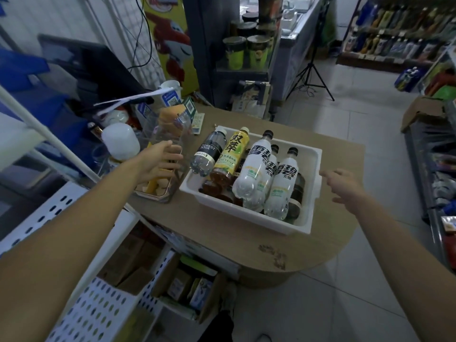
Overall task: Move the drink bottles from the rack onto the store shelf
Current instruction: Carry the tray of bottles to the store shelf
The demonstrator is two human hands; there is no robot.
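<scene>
White bin [246, 216] on the wooden counter [222, 245] holds the drink bottles lying slanted, caps toward the far wall: a clear soda bottle [208, 154], a yellow-label tea bottle [230, 155], white-label bottles [254, 166], and dark ones underneath. Left hand [158, 160], fingers loosely spread and holding nothing, is in front of a clear container [170, 193] of yellowish pieces just left of the bin. Right hand [345, 185], relaxed and empty, is near the bin's right rim.

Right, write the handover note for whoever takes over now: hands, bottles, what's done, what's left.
Left hand: open, empty, by the clear box left of the white tray.
Right hand: open, empty, beside the tray's right edge.
Bottles: lying in the tray on the counter.
Done: nothing lifted yet.
Left: grip and carry off every bottle.
</scene>
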